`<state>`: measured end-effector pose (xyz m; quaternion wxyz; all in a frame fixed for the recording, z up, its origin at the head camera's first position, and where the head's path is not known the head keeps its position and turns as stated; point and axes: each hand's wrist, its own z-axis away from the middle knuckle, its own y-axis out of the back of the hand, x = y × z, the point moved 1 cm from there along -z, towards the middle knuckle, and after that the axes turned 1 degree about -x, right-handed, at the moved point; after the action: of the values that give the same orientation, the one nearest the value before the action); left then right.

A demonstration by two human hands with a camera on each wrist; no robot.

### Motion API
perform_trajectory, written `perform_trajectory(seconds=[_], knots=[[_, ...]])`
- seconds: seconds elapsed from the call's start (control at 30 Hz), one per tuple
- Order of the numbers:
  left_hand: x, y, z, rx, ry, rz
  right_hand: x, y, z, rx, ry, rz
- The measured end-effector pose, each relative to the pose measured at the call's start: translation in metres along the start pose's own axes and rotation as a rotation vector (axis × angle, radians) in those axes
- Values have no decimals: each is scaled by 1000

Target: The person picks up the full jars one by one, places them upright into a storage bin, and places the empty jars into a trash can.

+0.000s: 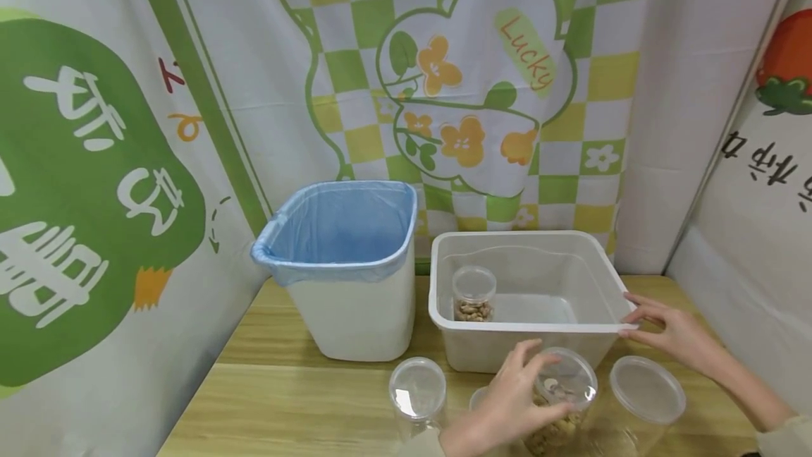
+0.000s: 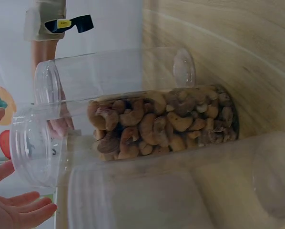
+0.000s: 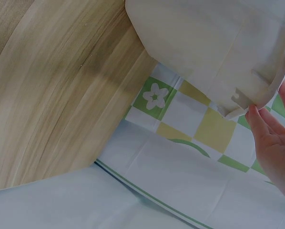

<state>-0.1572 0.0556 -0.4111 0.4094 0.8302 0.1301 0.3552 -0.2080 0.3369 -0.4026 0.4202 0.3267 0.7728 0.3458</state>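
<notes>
In the head view my left hand is spread beside the lid of a clear jar of cashews. Its fingers stand apart around the lid; whether one touches it I cannot tell. My right hand holds the near right corner of a white plastic bin, thumb and fingers on either side of the rim. Inside this bin, at the left, stands a small clear jar with brown nuts at its bottom. The right wrist view shows the bin's rim between my right thumb and fingers.
Clear lidded jars stand on the wooden table: one to the right, one to the left, another partly behind my left hand. A white trash can with a blue liner stands left of the bin. Printed curtains surround the table.
</notes>
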Motion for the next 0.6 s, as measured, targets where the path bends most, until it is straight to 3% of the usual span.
perform_trajectory(seconds=[0.33, 0.5, 0.6], knots=[[-4, -15, 1, 8, 60, 66, 0, 0, -1, 22, 18, 36], [-6, -22, 1, 3, 19, 71, 0, 0, 0, 22, 13, 34], [-7, -26, 1, 39, -12, 57, 0, 0, 0, 19, 9, 21]])
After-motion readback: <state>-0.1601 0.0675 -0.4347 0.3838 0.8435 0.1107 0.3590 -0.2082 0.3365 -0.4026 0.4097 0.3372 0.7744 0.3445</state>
